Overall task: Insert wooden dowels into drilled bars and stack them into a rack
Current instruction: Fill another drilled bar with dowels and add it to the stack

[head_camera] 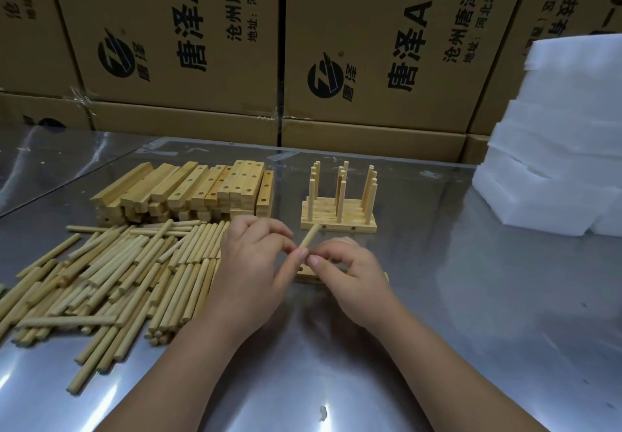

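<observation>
My left hand pinches the lower end of a wooden dowel that tilts up to the right. My right hand rests curled over a drilled wooden bar lying flat on the table, its fingertips close to the dowel's lower end. Whether the dowel's tip sits in a hole is hidden by my fingers. Behind my hands stands a rack of finished bars with upright dowels. A heap of loose dowels lies to the left. Drilled bars are piled behind the heap.
A shiny metal table carries everything. Cardboard boxes with printed writing wall off the back. A stack of white foam blocks stands at the right edge of the table.
</observation>
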